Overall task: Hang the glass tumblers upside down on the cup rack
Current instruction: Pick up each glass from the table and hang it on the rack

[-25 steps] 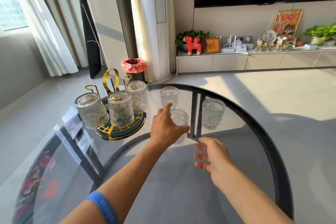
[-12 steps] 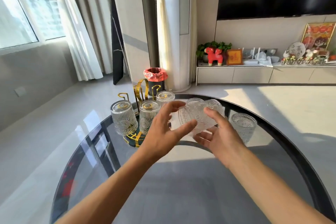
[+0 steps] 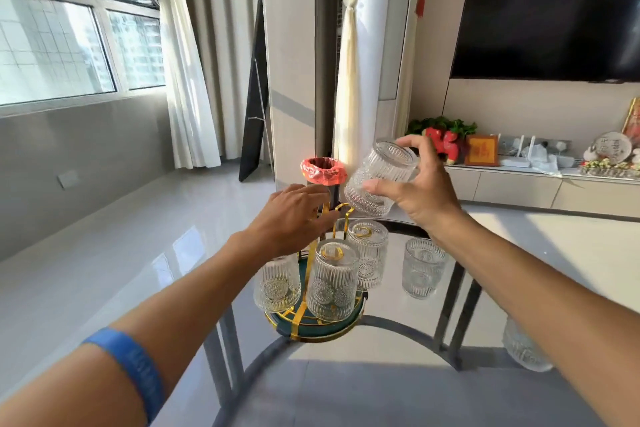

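Held tumbler (image 3: 379,177): clear pressed glass, ribbed with vertical flutes, tilted with its mouth down and to the left and its base up by the fingertips. The right hand (image 3: 420,189) clamps it, thumb on the near wall, fingers (image 3: 410,142) curled over the base. The glass hangs above and just right of the rack (image 3: 313,321), clear of its hooks.

Left hand (image 3: 294,218): palm down, fingers loosely bent and a little apart over the rack's gold handle; whether they touch the metal cannot be told. A blue wristband (image 3: 133,362) circles that forearm; its faint print is unreadable.

Rack: round dark-green tray with a gold rim and gold wire posts. Three tumblers hang on it upside down, below the left fingers: left (image 3: 277,282), middle (image 3: 334,282), back (image 3: 369,253). Each shows fluted walls and a band of round rosette medallions.

Two more tumblers stand upright on the table (image 3: 398,388), below the right fingers: one (image 3: 424,269) just right of the rack, another (image 3: 524,347) beside the right forearm, partly hidden.

Table: round, smoked glass top over a dark metal frame.

Beyond the fingers: a bin (image 3: 323,173) lined with a red bag, a red horse figure (image 3: 445,146), and a gold-framed plaque (image 3: 481,151) whose character is too blurred to read.
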### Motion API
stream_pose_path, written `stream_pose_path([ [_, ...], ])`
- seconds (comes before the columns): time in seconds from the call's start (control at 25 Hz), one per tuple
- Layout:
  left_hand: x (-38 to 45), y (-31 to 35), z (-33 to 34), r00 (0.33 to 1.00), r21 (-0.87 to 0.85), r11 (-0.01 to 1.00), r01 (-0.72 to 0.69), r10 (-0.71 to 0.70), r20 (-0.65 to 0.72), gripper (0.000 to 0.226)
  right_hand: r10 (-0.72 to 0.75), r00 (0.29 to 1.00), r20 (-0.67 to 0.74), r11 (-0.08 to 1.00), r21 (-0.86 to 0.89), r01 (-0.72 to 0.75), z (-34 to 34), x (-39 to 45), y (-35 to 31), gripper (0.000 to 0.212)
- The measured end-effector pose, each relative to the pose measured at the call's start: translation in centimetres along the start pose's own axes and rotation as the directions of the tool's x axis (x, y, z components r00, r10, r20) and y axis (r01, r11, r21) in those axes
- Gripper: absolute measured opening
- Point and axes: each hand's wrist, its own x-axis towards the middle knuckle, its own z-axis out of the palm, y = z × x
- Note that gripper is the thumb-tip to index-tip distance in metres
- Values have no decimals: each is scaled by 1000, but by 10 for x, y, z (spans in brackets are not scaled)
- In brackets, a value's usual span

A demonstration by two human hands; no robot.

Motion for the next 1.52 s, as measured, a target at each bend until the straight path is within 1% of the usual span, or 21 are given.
stream_pose_path([
  [0.04,5,-9,2,998,-30,998,-49,48,-31,76,-12,1000,-7,999,-52,11,9,9,4,71],
  [0.08,8,-17,5,993,-67,993,-98,93,-75,73,-14,1000,-14,997,-81,13,19,17,8,71],
  [0.16,10,-29,10,976,-144,974,-175,152,-159,57,-4,1000,-26,991,-134,0,37,29,16,70],
  [0.24,10,-35,13,973,-207,962,-177,138,-187,50,28,999,-29,975,-219,-34,51,36,25,71],
  [0.32,12,-37,18,973,-241,955,-172,126,-194,53,63,998,-11,948,-312,-64,61,41,35,70],
  [0.4,13,-39,20,967,-263,946,-191,135,-216,57,98,995,16,926,-367,-85,68,43,43,66],
  [0.6,13,-38,17,973,-275,946,-172,120,-195,63,145,981,133,866,-497,-61,83,47,50,57],
  [0.72,13,-38,14,981,-281,946,-161,121,-153,65,230,962,150,819,-564,-108,90,49,48,51],
  [0.88,12,-36,12,985,-325,935,-141,98,-144,55,281,944,174,688,-723,-72,97,43,48,43],
  [1.0,12,-32,11,994,-343,934,-95,68,-91,56,300,938,177,628,-776,-55,99,44,38,36],
  [1.08,10,-26,9,997,-310,948,-74,60,-53,56,312,927,211,630,-775,-36,92,44,31,27],
  [1.12,8,-22,7,999,-265,963,-51,46,-24,56,316,916,246,656,-754,-24,85,42,27,23],
  [1.2,4,-14,5,998,-98,995,24,-18,63,54,292,909,297,740,-672,-18,68,31,24,28],
  [1.24,2,-8,5,995,6,999,52,-52,81,54,240,930,279,779,-627,-13,55,20,24,29],
  [1.28,-4,3,7,998,82,995,54,-57,39,56,172,958,230,814,-581,-7,39,5,27,27],
  [1.32,-14,18,13,998,103,994,25,-18,-66,56,116,979,167,848,-529,-11,22,-12,32,21],
  [1.36,-27,37,21,978,55,998,-42,52,-201,53,89,991,102,881,-473,-30,3,-32,40,15],
  [1.4,-43,58,33,949,-36,991,-126,109,-297,49,92,995,42,902,-427,-66,-15,-55,50,10],
  [1.44,-61,80,50,937,-137,973,-187,135,-323,46,118,993,-14,909,-401,-113,-33,-81,62,8],
  [1.48,-80,102,71,955,-228,952,-204,143,-259,46,159,985,-64,906,-387,-171,-48,-108,76,7],
  [1.52,-97,120,94,982,-281,945,-167,136,-129,49,205,974,-98,898,-376,-227,-59,-134,90,7],
])
